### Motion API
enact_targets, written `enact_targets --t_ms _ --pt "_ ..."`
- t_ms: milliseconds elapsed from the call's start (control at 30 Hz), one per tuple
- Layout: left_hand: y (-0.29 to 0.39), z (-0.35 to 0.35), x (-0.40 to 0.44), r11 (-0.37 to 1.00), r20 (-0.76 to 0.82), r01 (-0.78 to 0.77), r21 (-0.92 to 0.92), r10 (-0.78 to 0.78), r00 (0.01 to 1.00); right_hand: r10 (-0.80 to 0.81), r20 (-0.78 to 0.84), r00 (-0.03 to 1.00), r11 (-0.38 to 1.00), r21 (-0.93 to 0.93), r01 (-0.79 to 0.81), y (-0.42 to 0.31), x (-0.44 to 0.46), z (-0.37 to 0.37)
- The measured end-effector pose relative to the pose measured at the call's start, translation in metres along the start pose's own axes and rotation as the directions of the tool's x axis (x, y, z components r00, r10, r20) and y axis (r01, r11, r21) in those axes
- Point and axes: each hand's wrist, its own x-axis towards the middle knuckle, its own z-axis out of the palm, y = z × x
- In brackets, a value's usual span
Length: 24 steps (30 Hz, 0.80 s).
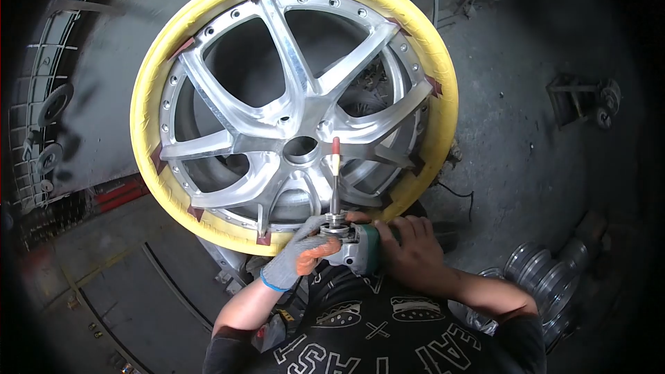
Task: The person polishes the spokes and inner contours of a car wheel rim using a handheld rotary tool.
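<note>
My left hand (299,255), in a grey glove with orange fingertips, is wrapped round the metal head of an angle grinder (352,253). My bare right hand (415,253) grips its green body from the other side. From the grinder's head a long shaft points away from me, ending in a red-tipped bit (336,145). That tip overlaps the wheel's hub area; whether it touches the metal I cannot tell. The large silver alloy wheel (305,111) lies face up, its outer lip wrapped in yellow tape (154,90). Dark red patches (264,237) sit at the spoke ends.
Several metal rims (544,280) are stacked at the lower right. A small metal stand (578,97) is on the grey floor at right. At the left hang discs (55,104) on a wire rack (41,62). A black cable (460,194) lies right of the wheel.
</note>
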Motion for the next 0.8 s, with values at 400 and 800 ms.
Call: enact_targets --t_ms 400,800 --pt "0.015 0.056 0.01 0.932 -0.538 0.152 0.329 0.053 0.842 -0.064 -0.037 0.997 0.998 -0.017 0.063 0.007 0.008 0.006" --pt "0.01 0.032 0.0 0.972 -0.334 -0.006 0.234 0.086 0.939 -0.085 -0.047 0.995 0.996 0.003 0.085 0.012 0.01 0.015"
